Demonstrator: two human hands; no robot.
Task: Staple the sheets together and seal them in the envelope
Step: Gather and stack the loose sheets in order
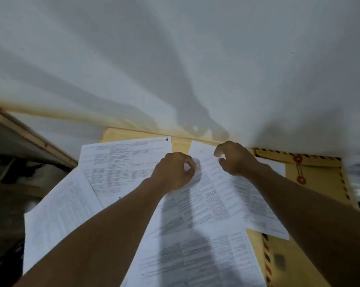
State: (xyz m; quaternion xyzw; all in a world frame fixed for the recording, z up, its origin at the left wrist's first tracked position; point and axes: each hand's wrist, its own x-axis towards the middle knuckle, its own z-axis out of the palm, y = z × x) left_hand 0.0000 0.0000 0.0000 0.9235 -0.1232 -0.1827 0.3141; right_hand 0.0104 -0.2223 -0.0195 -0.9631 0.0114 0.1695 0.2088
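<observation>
Seen from above, two bare forearms reach forward across a spread of printed sheets toward a plain white wall [175, 59].

The left hand [173, 172] is curled into a loose fist. Its thumb and fingers pinch the upper left edge of the central sheet [208, 204], and a sliver of white paper shows inside the curl. The right hand [236, 159] hovers over the top of the same sheet, with forefinger and thumb bent toward each other and a small gap between them. The picture is blurred there, so I cannot tell whether it grips the paper or only touches it.

The central sheet is covered in dense tables of small print and lies tilted, its top end near the wall. A second sheet [121, 162] lies to the left of the hands, with a small handwritten mark [166, 139] at its top right corner. A third sheet [59, 220] lies lower left, partly under the left forearm. A fourth sheet [195, 262] fills the bottom centre, beneath the lower end of the central one.

The envelope [322, 183] lies flat at the right, against the wall and partly under the right forearm. It is tan with a dark striped border. Two red round fasteners [297, 158], joined by a string, sit near its top edge. The right edge of the sheets overlaps it.
</observation>
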